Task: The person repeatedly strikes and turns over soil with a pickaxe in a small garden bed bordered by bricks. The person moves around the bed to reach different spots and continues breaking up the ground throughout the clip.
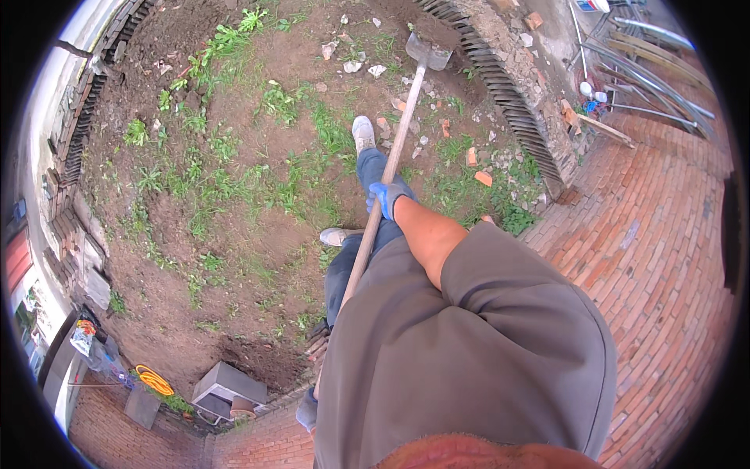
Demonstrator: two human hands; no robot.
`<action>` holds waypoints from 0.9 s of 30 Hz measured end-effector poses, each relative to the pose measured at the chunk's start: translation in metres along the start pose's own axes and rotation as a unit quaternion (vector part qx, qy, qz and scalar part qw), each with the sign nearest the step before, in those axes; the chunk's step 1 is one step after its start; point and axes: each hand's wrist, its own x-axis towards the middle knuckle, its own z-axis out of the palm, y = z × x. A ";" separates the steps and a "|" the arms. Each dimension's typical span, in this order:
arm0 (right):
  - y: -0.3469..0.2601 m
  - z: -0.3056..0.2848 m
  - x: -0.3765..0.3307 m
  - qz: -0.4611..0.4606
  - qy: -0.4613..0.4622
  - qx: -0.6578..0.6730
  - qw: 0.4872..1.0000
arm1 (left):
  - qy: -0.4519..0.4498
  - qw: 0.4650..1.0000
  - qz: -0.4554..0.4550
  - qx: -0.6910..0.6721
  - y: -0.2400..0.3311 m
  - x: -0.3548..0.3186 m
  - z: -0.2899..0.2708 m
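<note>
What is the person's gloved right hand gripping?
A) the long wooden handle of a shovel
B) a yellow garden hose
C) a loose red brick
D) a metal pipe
A: the right hand, in a blue glove, is wrapped around the wooden handle that runs up to the shovel blade resting on the bare soil; the yellow hose lies coiled far off by the brick paving.

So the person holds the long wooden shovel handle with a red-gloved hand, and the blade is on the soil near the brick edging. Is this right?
Not quite: the head view shows the glove on the right hand is blue, not red. The rest stands: it grips the long wooden handle of the shovel, whose blade rests on the soil near the brick edging.
</note>
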 end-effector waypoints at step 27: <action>0.180 0.161 -0.056 0.058 -0.084 -0.511 0.854 | 0.041 0.839 -0.337 -0.425 0.132 -0.257 0.302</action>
